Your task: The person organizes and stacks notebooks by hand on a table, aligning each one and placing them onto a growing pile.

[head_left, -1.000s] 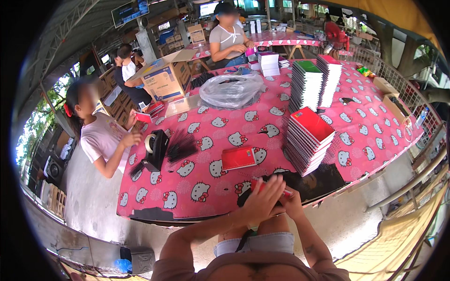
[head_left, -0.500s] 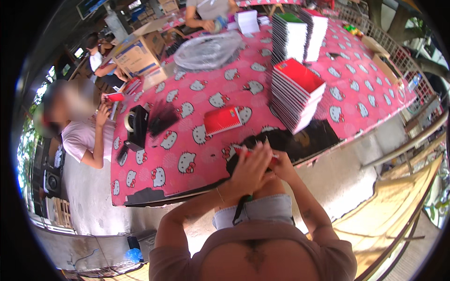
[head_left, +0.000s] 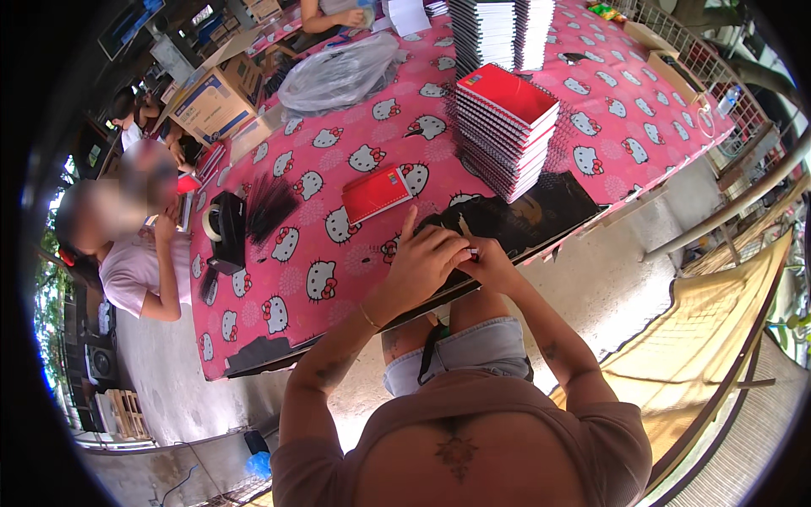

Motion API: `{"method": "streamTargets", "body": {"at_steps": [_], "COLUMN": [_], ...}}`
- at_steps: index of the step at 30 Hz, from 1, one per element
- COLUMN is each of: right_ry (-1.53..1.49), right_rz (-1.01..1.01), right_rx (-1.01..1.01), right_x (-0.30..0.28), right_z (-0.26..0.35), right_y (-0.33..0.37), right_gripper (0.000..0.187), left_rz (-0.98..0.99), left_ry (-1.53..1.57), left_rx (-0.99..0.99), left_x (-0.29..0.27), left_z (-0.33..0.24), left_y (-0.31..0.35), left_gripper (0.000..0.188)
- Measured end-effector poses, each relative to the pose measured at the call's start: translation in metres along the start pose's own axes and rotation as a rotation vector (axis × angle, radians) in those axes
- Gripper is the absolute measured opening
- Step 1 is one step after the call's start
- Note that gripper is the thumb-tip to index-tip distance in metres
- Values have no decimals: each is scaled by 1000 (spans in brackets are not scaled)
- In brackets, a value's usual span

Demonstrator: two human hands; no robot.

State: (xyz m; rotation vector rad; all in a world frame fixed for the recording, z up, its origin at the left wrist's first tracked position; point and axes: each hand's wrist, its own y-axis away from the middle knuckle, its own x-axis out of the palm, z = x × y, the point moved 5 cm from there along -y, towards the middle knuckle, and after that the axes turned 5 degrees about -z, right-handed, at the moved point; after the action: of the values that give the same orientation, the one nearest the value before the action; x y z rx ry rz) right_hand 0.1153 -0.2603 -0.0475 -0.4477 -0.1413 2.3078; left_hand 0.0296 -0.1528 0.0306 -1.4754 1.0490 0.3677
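My left hand (head_left: 425,264) is at the table's near edge, index finger stretched up and the other fingers bent together towards my right hand. Closed fingertips of my right hand (head_left: 492,265) meet it. Between them shows only a tiny pale and dark bit; what they hold is mostly hidden. Just beyond lies a red spiral notebook (head_left: 376,194), flat on the pink patterned tablecloth (head_left: 355,262). Farther right stands a tall stack of red-covered notebooks (head_left: 511,127) with black coils projecting from their sides. A black patch (head_left: 541,211) of table shows below the stack.
At left, a black tape dispenser (head_left: 226,232) stands beside loose black spiral coils (head_left: 269,207). A clear plastic bag (head_left: 338,76) and a cardboard box (head_left: 211,106) are farther back. More notebook stacks (head_left: 486,38) stand behind. A co-worker (head_left: 144,262) sits at the left edge.
My hands have drawn closer together, and the red piece seen between them before is now hidden. The view has shifted, so the table things appear farther left and higher.
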Motion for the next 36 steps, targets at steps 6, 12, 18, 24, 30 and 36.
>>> {"method": "streamTargets", "body": {"at_steps": [6,12,18,24,30,36], "right_ry": [99,-130,-162,-189,-128,158], "right_rz": [-42,12,127,237,169,-296], "right_rx": [-178,-118,48,-23,-156,-240], "right_x": [-9,-42,-50,-51,-41,-50], "right_z": [15,32,30,22,35,78], "right_y": [2,8,-5,-14,-9,-5], "right_gripper": [27,24,16,12,10,17], "left_rz": [12,-2,-24,-14,21,15], "left_ry": [-10,10,55,94,88,48], "left_rx": [-37,-65,-61,-67,-67,-105], "left_x": [6,-5,-1,-5,-6,-41], "left_z": [-3,-6,0,6,4,-12], "left_y": [4,5,6,2,4,-29], "left_gripper": [23,20,16,20,17,20]}}
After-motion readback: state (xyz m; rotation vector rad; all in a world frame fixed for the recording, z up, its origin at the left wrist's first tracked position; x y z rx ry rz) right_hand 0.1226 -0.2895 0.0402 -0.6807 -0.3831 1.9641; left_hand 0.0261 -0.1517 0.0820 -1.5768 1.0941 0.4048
